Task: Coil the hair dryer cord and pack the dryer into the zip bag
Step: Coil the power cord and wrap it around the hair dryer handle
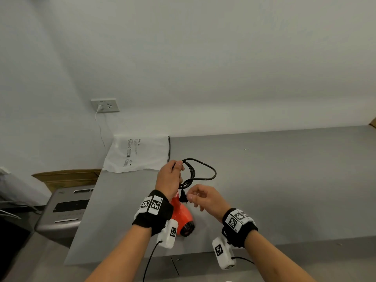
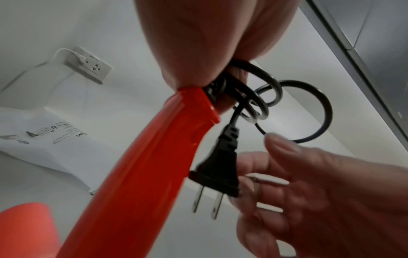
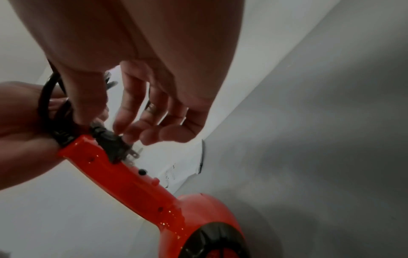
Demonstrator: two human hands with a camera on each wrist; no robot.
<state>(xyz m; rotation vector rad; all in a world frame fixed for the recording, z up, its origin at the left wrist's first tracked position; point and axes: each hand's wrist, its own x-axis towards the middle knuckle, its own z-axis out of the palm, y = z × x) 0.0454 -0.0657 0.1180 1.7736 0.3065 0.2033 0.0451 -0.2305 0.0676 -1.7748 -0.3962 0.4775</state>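
Far left, well beyond the fingers: white wall socket plate [image 1: 105, 105] w/ a thin white cable plugged in, hanging down the wall. Below it a grey metal machine [image 1: 65, 210] beside the table edge.

White translucent zip bag w/ black zip strip [image 1: 138, 153] lies flat on the grey tabletop [image 1: 284, 180], back-left corner, just beyond the L fingertips, not touched.

L hand [image 1: 169, 178]: fingers curled tight round several loops of the thin black power cord [image 1: 201, 169] and the butt end of the handle. One big loop sticks out to the right of the fingers, above the table. L wrist view confirms: loops bunched at the fingertips where cord enters the handle.

Glossy red-orange plastic hair dryer [image 1: 183, 216] hangs/leans below the L hand, handle up, barrel down and toward the person. Whether barrel touches the table: can't tell.

Black two-pin plug [image 2: 217, 167] dangles on a short cord tail beside the handle, pins down, betw. the two hands.

R hand [image 1: 205, 198]: fingers loosely bent, spread narrow, tips just beside the plug. Contact w/ plug: can't tell. Holds nothing clearly. Ring visible on one finger.
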